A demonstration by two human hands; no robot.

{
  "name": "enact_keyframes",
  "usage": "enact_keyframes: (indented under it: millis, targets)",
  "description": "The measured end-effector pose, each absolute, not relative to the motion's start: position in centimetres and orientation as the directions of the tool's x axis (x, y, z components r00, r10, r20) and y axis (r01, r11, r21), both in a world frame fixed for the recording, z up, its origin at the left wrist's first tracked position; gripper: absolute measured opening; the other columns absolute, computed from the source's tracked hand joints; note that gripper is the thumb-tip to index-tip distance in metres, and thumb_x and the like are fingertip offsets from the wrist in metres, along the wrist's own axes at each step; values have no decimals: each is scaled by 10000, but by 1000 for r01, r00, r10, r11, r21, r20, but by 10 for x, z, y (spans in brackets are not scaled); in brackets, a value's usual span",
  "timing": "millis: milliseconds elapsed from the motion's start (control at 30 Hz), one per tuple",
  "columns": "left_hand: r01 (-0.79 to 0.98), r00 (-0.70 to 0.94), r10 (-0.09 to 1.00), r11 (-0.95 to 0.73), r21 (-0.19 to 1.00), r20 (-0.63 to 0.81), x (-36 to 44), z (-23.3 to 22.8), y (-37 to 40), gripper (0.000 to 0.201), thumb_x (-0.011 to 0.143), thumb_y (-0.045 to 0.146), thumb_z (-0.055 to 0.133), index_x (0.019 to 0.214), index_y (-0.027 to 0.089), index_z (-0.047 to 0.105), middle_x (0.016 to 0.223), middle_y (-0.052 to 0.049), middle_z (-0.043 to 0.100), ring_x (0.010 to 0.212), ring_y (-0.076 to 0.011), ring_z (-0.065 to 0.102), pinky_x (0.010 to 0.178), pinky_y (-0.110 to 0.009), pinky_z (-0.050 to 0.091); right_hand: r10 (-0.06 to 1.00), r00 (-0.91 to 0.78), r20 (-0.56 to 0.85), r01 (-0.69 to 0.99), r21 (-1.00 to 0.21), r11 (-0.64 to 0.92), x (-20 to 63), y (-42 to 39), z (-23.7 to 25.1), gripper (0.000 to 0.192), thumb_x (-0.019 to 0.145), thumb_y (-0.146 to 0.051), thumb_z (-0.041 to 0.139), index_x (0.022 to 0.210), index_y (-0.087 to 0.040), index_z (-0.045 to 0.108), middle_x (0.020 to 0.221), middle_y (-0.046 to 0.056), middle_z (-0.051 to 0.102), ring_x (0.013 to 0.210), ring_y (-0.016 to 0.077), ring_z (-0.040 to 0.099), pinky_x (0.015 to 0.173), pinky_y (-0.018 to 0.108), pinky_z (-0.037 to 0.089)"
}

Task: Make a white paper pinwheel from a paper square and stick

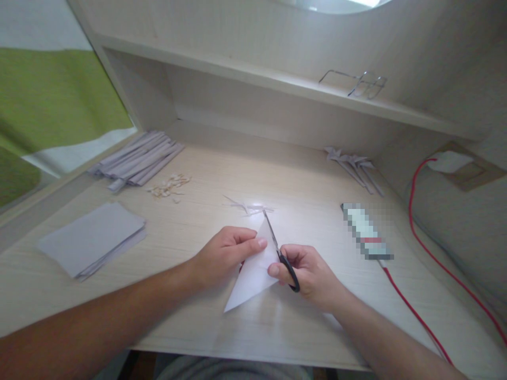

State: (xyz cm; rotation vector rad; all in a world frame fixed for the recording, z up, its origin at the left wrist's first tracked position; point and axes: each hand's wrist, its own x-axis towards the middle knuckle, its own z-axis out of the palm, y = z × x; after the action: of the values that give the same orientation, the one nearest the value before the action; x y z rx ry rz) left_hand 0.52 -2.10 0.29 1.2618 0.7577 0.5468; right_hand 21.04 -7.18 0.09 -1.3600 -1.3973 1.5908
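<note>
Item: folded white paper triangle [253, 274], pinched at its upper edge between thumb and fingers of the left hand [224, 253], its lower point resting on the desk [301, 174] below the fingers. Item: black-handled scissors [282, 256], gripped by the closed right hand [311, 274], blades running up along the paper's right edge just beyond the left fingertips. Also present: paper scraps [247, 207] past the blade tips; paper stack [93, 238] well left of the fingers.

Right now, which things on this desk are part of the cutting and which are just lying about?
In use: folded white paper, held by the left hand; scissors in the right hand.

Lying about: paper strips, flat sheets, small scraps, glasses on the shelf, red cable.
</note>
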Motion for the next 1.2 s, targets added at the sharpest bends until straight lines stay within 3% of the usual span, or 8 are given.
enact_keyframes:
  millis: [233, 367, 467, 567, 767, 967, 1200]
  targets:
    - [17, 617, 764, 229, 973, -190, 6, 4, -21, 381, 884, 476, 640, 690, 149, 613, 605, 24, 505, 519, -99, 417, 458, -219, 299, 938, -222, -264, 245, -947, -209, 215, -68, 7, 440, 779, -505, 770, 591, -187, 530, 553, -52, 438, 531, 96, 347, 512, 259, 257]
    - [22, 548, 831, 104, 994, -99, 8, 6, -20, 417, 912, 473, 618, 643, 160, 559, 580, 37, 487, 530, -98, 428, 496, -220, 318, 977, -90, -192, 357, -922, -149, 230, -58, 7, 408, 798, -524, 746, 637, -184, 589, 570, -43, 495, 543, 112, 402, 524, 265, 290]
    - [41, 487, 872, 31, 999, -47, 8, 8, -20, 433, 929, 457, 608, 616, 167, 536, 530, 54, 437, 498, -90, 377, 487, -228, 281, 994, 27, -106, 561, -821, -103, 244, -49, 5, 364, 794, -530, 754, 748, -176, 685, 670, -5, 622, 634, 149, 511, 578, 273, 339]
    - [29, 440, 898, 12, 1000, -23, 7, 6, -21, 403, 927, 446, 625, 640, 173, 553, 532, 64, 415, 494, -89, 335, 493, -239, 266, 994, 88, -66, 737, -667, -109, 257, -41, 3, 309, 793, -476, 753, 722, -182, 693, 686, 17, 671, 656, 170, 558, 590, 282, 348]
    - [64, 405, 913, -80, 995, 47, 7, 3, -20, 385, 926, 401, 619, 617, 176, 575, 572, 19, 533, 607, -136, 484, 627, -263, 374, 954, 297, 37, 839, -488, -242, 275, -31, 0, 318, 694, -439, 804, 825, -191, 655, 766, 45, 699, 656, 185, 581, 565, 277, 336]
    - [27, 417, 909, -28, 999, 14, 8, 10, -19, 325, 872, 347, 636, 595, 179, 607, 596, -3, 598, 633, -157, 551, 668, -278, 426, 959, 283, 29, 874, -420, -246, 283, -29, 3, 272, 745, -393, 733, 618, -202, 587, 589, 17, 620, 547, 160, 514, 519, 286, 260]
    - [-117, 470, 882, 85, 990, -20, 6, 8, -16, 261, 873, 301, 619, 653, 164, 646, 598, -4, 627, 619, -145, 558, 662, -277, 428, 978, 208, 6, 885, -427, -186, 286, -33, 9, 153, 776, -317, 684, 694, -191, 654, 702, 40, 690, 637, 177, 590, 560, 279, 312]
